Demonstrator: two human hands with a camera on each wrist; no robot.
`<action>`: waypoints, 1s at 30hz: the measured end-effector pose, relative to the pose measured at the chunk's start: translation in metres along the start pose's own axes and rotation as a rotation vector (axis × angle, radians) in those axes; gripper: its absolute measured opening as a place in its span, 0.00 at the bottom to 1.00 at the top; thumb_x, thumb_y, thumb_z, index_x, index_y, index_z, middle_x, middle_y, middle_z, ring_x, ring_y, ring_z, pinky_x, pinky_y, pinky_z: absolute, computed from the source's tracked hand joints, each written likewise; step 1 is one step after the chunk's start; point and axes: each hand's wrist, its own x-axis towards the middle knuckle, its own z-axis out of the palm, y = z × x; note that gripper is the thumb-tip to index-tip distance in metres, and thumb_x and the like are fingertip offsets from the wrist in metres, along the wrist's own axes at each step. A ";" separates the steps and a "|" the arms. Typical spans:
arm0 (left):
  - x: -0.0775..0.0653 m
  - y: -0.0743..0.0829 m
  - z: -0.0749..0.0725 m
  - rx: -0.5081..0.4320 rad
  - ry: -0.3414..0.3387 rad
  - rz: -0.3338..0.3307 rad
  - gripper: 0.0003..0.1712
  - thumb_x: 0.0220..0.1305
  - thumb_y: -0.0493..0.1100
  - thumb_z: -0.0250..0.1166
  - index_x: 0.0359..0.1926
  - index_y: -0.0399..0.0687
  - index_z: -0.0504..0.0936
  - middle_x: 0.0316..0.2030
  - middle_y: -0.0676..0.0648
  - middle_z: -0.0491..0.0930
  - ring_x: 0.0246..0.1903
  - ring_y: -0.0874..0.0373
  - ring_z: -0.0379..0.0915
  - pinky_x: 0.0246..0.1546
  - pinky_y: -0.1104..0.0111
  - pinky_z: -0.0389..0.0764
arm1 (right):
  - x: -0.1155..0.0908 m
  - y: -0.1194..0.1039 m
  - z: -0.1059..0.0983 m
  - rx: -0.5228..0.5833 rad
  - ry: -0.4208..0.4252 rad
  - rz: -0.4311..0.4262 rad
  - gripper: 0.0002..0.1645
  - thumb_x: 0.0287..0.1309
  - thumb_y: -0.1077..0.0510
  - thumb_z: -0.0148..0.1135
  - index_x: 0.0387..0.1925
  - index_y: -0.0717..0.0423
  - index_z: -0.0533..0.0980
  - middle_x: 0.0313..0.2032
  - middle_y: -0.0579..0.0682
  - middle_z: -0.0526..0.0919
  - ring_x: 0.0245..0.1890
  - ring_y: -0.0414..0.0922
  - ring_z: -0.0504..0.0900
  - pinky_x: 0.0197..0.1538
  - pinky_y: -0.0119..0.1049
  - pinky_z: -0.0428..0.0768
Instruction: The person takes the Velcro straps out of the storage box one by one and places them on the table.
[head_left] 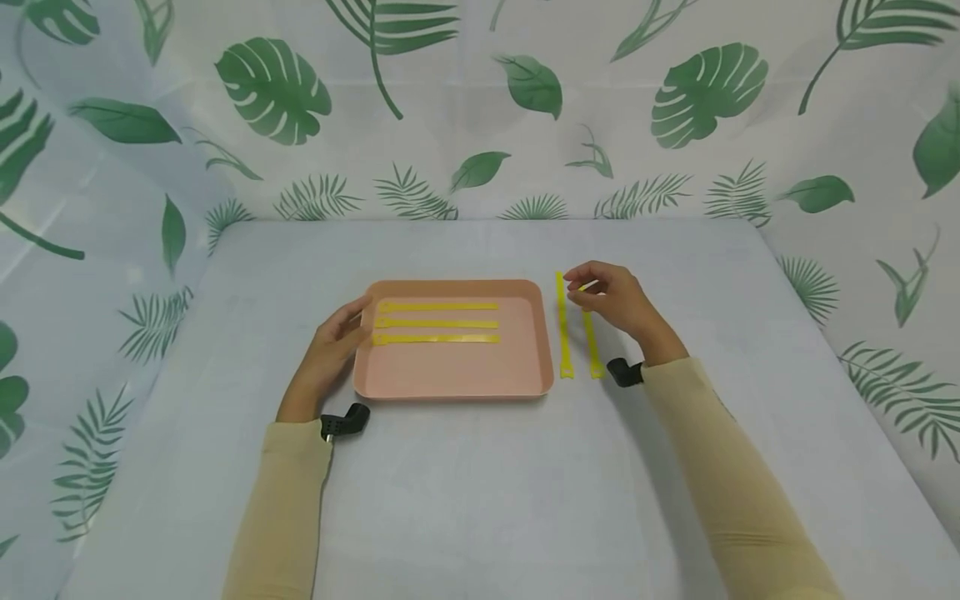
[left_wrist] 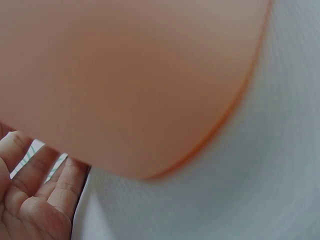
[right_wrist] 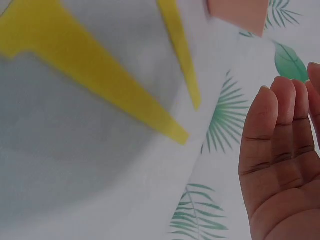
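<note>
A pink tray (head_left: pixel 450 375) lies on the table. Three flat yellow cable ties (head_left: pixel 450 324) rest in it side by side, their wider ends toward the left. My left hand (head_left: pixel 330 346) touches the tray's left rim with relaxed fingers; in the left wrist view those fingers (left_wrist: pixel 65 187) reach up to its edge. Right of the tray, two more yellow straps of this kind lie lengthwise, a left one (head_left: pixel 563 325) and a right one (head_left: pixel 591 337). Over the right one hovers my right hand (head_left: pixel 609 296), its fingers (right_wrist: pixel 259 135) lightly bent, nothing between them.
A white cloth (head_left: pixel 480 500) covers the table. Leaf-printed sheeting (head_left: pixel 480 108) rises behind it and along both sides. Each wrist carries a black camera mount, one on the left (head_left: pixel 347 421) and one on the right (head_left: pixel 625 372).
</note>
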 end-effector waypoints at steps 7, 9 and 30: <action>0.000 0.001 0.000 0.007 0.002 -0.008 0.35 0.82 0.38 0.58 0.84 0.45 0.62 0.84 0.41 0.57 0.82 0.43 0.55 0.81 0.50 0.60 | 0.003 -0.009 0.005 0.045 -0.030 -0.045 0.17 0.74 0.67 0.64 0.60 0.71 0.79 0.50 0.64 0.83 0.45 0.52 0.85 0.44 0.26 0.85; 0.000 0.001 0.000 0.007 0.002 -0.008 0.35 0.82 0.39 0.58 0.84 0.44 0.62 0.84 0.41 0.57 0.82 0.43 0.55 0.81 0.50 0.60 | 0.004 -0.013 0.006 0.047 -0.038 -0.051 0.17 0.74 0.67 0.64 0.60 0.71 0.79 0.51 0.64 0.83 0.46 0.55 0.85 0.44 0.27 0.84; 0.002 0.000 -0.002 -0.003 0.002 0.014 0.35 0.82 0.36 0.57 0.84 0.42 0.62 0.83 0.39 0.58 0.82 0.42 0.56 0.82 0.50 0.59 | 0.024 -0.042 0.034 0.089 -0.107 -0.105 0.17 0.73 0.69 0.62 0.60 0.72 0.79 0.53 0.69 0.84 0.49 0.63 0.85 0.46 0.24 0.83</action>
